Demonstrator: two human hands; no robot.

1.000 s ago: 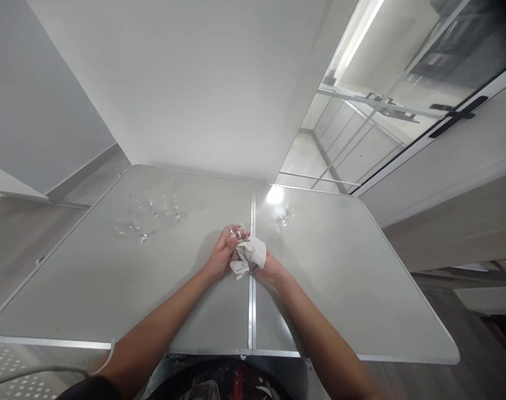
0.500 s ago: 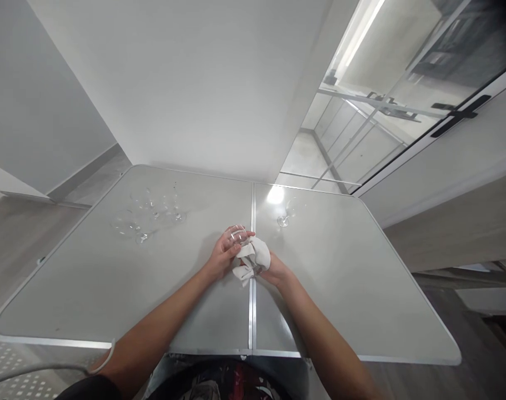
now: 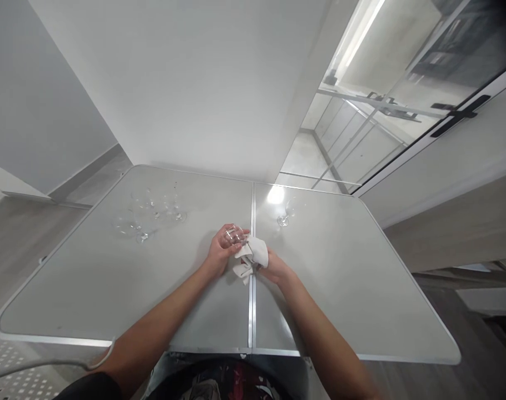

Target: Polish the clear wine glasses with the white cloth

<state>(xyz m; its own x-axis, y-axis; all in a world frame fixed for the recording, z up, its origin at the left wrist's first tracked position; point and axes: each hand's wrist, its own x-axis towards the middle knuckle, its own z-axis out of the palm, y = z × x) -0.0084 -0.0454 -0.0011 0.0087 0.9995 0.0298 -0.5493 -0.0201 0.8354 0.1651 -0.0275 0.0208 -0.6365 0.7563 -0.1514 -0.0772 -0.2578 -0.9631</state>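
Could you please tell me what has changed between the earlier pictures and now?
The left hand and the bowl of the held glass have shifted slightly left. Nothing was newly taken up or let go; the right hand keeps the white cloth at the glass. The other glasses on the table stayed put.

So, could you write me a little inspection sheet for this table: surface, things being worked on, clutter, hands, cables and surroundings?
Surface: pale grey table, metal strip running front to back.
Job's things: held glass, white cloth; clustered glasses on the left, count unclear; lone glass on the right.
Clutter: small dark mark near the front-left edge.
Hands: left hand grips the glass's bowl; right hand, partly hidden, holds the cloth.
Cables: pale cable, lower left.
Surroundings: white wall, black handle.
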